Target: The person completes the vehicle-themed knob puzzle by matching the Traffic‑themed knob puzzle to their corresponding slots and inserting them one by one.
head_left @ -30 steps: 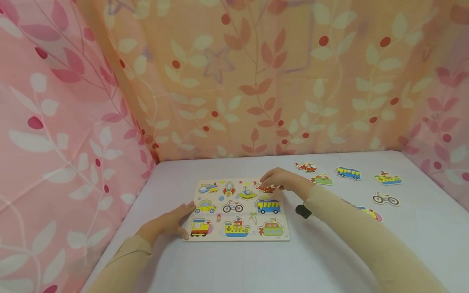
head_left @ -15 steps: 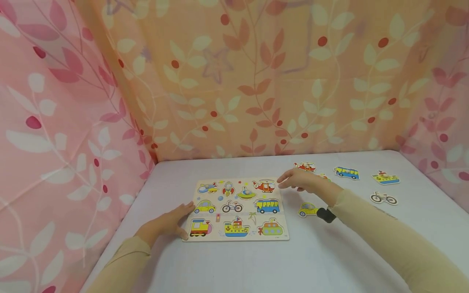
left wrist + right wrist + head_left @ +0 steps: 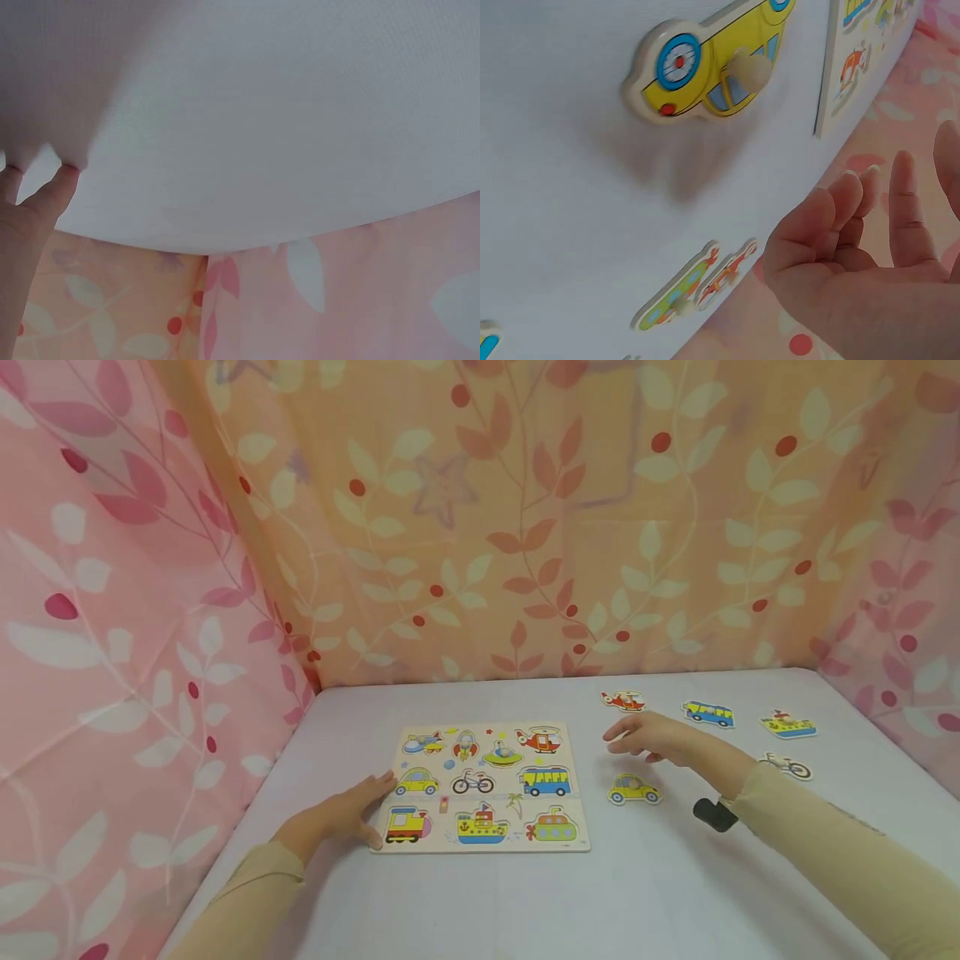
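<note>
Orange floral cloth [image 3: 480, 568] at back, pink floral cloth [image 3: 97, 652] on the left; white table [image 3: 480, 902] below. Clock directions centred on the board, head view. Picture board [image 3: 504, 792] lies flat, printed with vehicles. Left hand [image 3: 337, 814] at its 9 o'clock edge, thumb and fingertips touching the side, fingers spread, nothing clenched. Right hand [image 3: 652, 737] hovers between 2 and 3 o'clock, fingers loosely bent, grip released, holding nothing. Yellow car piece [image 3: 634, 789] flat at 3 o'clock, near the board, apart from it; knob up in right wrist view. Red helicopter piece [image 3: 622, 700] at 2; green submarine piece [image 3: 675, 292] just beside it, right wrist view. Blue bus piece [image 3: 708, 714] between 2 and 3. Ship piece [image 3: 787, 723] and bicycle piece [image 3: 789, 767] farther out, near 3, bicycle partly behind the right sleeve [image 3: 832, 839].
</note>
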`<state>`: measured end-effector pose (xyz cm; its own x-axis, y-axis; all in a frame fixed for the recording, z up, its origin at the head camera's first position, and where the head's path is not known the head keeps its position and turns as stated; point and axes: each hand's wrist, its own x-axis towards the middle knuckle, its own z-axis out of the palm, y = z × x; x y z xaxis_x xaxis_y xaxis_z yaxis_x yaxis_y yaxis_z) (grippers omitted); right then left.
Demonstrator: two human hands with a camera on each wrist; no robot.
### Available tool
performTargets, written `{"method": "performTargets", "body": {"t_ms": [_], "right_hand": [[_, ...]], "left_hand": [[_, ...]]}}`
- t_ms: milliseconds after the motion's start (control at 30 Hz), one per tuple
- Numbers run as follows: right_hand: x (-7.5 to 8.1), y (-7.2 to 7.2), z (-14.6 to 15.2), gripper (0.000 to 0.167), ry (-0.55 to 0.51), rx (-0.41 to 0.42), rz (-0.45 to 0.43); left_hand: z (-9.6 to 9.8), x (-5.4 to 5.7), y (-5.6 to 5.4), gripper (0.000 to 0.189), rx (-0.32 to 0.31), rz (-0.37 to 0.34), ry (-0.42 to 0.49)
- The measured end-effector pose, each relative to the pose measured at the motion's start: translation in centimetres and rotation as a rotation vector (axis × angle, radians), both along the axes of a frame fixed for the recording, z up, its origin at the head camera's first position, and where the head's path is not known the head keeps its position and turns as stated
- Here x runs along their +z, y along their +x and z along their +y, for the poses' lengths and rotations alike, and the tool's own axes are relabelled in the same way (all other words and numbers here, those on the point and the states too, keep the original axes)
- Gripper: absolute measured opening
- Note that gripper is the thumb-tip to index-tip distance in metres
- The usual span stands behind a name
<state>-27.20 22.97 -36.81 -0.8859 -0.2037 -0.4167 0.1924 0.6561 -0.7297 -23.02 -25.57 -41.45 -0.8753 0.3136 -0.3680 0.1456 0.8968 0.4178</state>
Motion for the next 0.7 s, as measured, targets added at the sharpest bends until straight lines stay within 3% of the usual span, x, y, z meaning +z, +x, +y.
{"method": "performTargets", "body": {"t_ms": [300,700], "right_hand": [[-0.3,0.3,2.4,0.047,-0.014,-0.003,0.006],[-1.0,-1.2,5.7,0.054,-0.103,-0.134,0.113]], "left_hand": [[-0.2,0.0,0.2,0.103,0.012,-0.001,-0.005],[0.0,-0.1,-0.1,0.102,0.007,-0.004,-0.017]]}}
